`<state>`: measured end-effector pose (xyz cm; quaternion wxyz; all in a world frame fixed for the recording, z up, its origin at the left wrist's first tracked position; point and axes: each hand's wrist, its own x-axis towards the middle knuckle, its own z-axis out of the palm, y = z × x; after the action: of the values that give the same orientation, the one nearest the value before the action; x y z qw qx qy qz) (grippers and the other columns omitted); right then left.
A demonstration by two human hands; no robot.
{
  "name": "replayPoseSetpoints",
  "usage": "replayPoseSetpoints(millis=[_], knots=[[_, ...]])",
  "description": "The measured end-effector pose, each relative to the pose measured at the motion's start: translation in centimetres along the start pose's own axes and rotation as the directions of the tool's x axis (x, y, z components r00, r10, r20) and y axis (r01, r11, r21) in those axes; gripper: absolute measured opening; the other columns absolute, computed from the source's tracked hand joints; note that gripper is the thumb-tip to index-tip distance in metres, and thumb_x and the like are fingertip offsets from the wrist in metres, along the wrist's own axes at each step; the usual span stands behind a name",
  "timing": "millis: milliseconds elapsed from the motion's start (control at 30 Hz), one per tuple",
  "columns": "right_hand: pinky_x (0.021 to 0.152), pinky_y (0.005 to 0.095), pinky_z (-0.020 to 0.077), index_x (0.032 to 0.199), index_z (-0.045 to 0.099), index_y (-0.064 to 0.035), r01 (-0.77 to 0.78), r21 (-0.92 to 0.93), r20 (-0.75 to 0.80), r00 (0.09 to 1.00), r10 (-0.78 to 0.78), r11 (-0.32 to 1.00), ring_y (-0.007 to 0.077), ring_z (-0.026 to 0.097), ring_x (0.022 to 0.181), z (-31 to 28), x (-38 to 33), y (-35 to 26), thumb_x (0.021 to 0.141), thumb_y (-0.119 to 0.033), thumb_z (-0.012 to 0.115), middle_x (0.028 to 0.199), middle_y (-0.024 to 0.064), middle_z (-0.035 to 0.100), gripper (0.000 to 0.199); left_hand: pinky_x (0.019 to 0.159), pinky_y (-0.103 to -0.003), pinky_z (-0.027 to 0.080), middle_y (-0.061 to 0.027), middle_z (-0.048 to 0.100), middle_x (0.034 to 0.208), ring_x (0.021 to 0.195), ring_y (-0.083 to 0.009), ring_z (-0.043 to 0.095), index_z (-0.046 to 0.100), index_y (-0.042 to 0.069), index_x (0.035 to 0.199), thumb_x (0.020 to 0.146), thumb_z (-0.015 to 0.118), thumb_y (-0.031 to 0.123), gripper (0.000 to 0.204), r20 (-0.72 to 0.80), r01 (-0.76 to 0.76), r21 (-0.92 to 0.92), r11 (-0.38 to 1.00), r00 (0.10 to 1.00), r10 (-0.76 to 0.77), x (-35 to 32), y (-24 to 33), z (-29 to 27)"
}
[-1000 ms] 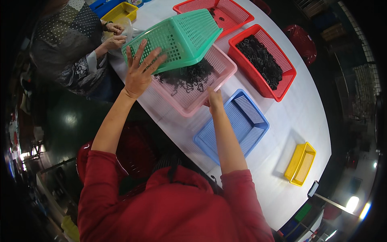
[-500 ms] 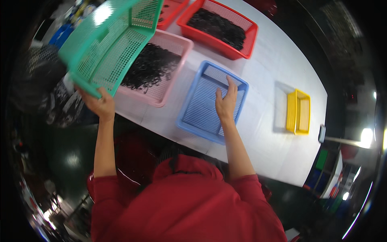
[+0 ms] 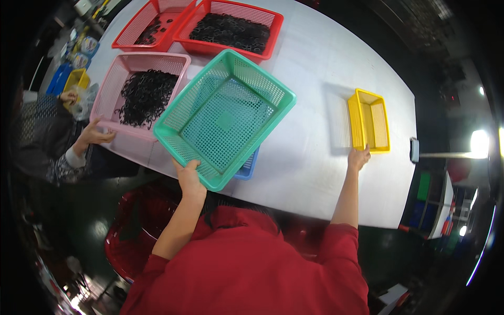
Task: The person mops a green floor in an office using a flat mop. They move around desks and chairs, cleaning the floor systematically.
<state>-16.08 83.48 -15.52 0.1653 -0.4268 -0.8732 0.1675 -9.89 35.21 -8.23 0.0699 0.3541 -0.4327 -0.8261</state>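
At far left, two printed containers (image 3: 89, 47) bear labels too small to read. A co-worker's hand (image 3: 97, 135), fingers apart, is at the near left corner of a pink basket (image 3: 107, 97) of black pieces (image 3: 149, 94). The wearer's left hand (image 3: 189, 178) pinches the near short rim of a green basket (image 3: 224, 123), whose long axis runs away from it, ahead and rightward; a blue basket (image 3: 248, 167) shows partly beneath — whether they touch cannot be told. Rightward across the tabletop (image 3: 299, 173), the right hand (image 3: 359, 158) is by far the nearer to a yellow basket (image 3: 371, 119), which lies straight ahead of it, long axis pointing away. Its fingers bend against the near end — how firmly they pinch cannot be told. Neither basket shows readable writing.
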Motion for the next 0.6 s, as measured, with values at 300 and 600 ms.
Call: replayPoseSetpoints(millis=[300, 600], knots=[[0.100, 0.0603, 0.0248, 0.133, 0.035, -0.0109, 0.153, -0.419, 0.386, 0.922, 0.023, 0.895, 0.0289, 0.032, 0.127, 0.3, 9.2, 5.3, 0.080, -0.022, 0.055, 0.131, 0.0139, 0.041, 0.058, 0.105, -0.041, 0.025, -0.0165, 0.020, 0.140, 0.128, -0.0286, 0.026, 0.002, 0.005, 0.140, 0.087, 0.057, 0.020, 0.078, -0.340, -0.159, 0.475, 0.866, 0.874, 0.347, -0.5, -9.8, 1.5], [0.098, 0.0654, 0.0188, 0.107, 0.057, -0.0070, 0.551, -0.328, 0.433, 0.810, -0.396, 0.768, 0.0308, 0.060, 0.094, 0.7, 4.2, 3.5, 0.083, -0.027, 0.056, 0.097, 0.0121, 0.064, 0.031, 0.080, -0.051, 0.046, -0.0179, 0.046, 0.113, 0.102, -0.0317, 0.051, 0.038, -0.003, 0.119, 0.075, 0.063, 0.013, 0.053, -0.165, 0.102, 0.047, 0.994, 0.982, -0.093, 1.6, -11.0, 1.9]])
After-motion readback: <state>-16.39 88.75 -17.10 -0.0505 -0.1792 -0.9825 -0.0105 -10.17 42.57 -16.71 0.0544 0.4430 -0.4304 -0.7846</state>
